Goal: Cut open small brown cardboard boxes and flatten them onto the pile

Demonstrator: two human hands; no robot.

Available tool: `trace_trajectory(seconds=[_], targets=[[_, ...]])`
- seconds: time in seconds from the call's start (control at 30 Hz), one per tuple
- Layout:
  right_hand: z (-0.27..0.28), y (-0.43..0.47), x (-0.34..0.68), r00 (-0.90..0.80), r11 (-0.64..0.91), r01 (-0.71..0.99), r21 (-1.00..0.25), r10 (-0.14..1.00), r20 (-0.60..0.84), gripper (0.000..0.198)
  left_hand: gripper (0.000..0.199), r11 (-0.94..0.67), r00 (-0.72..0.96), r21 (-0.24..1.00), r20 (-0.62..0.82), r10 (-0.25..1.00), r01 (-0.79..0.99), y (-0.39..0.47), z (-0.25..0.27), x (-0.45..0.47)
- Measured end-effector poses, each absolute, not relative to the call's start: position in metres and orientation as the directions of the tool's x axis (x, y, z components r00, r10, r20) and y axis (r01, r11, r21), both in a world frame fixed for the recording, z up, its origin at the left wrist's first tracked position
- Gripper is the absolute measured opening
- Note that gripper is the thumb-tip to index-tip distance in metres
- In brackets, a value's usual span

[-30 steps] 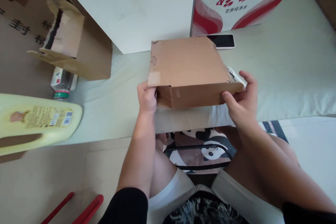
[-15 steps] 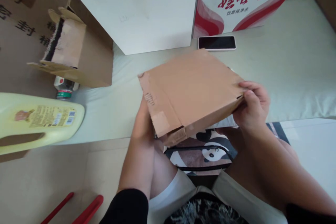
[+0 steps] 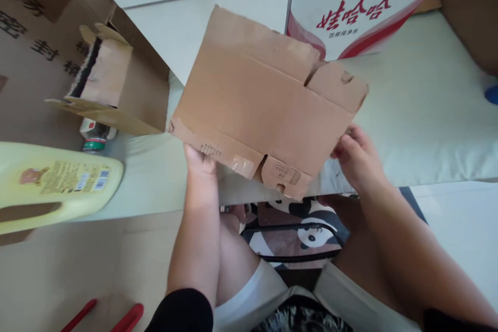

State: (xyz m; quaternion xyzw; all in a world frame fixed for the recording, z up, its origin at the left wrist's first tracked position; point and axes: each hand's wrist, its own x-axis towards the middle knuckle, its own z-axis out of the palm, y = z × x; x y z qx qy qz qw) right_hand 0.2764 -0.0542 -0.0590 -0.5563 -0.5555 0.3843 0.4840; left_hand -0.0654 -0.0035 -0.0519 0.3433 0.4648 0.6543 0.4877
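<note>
A brown cardboard box, unfolded nearly flat with its flaps spread, is held tilted above the pale green surface. My left hand grips its lower left edge from below, and most of those fingers are hidden under the board. At the lower right edge, my right hand pinches the cardboard between thumb and fingers. Notched flaps stick out at the near side and at the upper right. A strip of clear tape shines beside the near flap.
White boxes and a white box with red lettering stand behind. To the left are an open carton, a plastic bottle and a yellow jug. Red handles show at lower left. A panda-print item lies between the knees.
The box has gone from folded shape to opened nearly flat, its right-hand panel swung out. It has risen and now covers the phone. My left hand has come into view at its edge.
</note>
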Motion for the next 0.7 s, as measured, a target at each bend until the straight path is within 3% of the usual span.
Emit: trace_trajectory(seconds=[0.13, 0.3, 0.43, 0.57, 0.63, 0.7], targets=[[-0.039, -0.069, 0.267, -0.020, -0.200, -0.085, -0.976, 0.980, -0.199, 0.047, 0.038, -0.068, -0.228, 0.877, -0.048, 0.972, -0.475, -0.001, -0.048, -0.051], [-0.011, -0.100, 0.290, 0.217, -0.190, -0.167, -0.967, 0.950, -0.224, 0.049, 0.030, 0.024, -0.127, 0.806, -0.123, 0.984, -0.591, -0.006, -0.035, -0.045], [0.002, -0.135, 0.336, 0.490, -0.098, -0.048, -0.994, 0.865, -0.109, 0.040, 0.027, 0.166, -0.060, 0.704, -0.285, 0.957, -0.691, -0.014, -0.024, -0.053], [0.016, -0.157, 0.378, 0.777, -0.138, 0.237, -0.962, 0.621, 0.102, 0.024, 0.026, 0.166, -0.050, 0.680, -0.285, 0.957, -0.714, -0.017, -0.020, -0.061], [0.029, -0.151, 0.390, 0.740, -0.120, 0.327, -0.937, 0.650, 0.175, 0.019, 0.026, 0.164, -0.048, 0.676, -0.283, 0.958, -0.718, -0.017, -0.021, -0.062], [0.046, -0.133, 0.395, 0.575, -0.081, 0.358, -0.930, 0.804, 0.152, 0.026, 0.026, 0.160, -0.052, 0.672, -0.284, 0.958, -0.723, -0.016, -0.020, -0.061]])
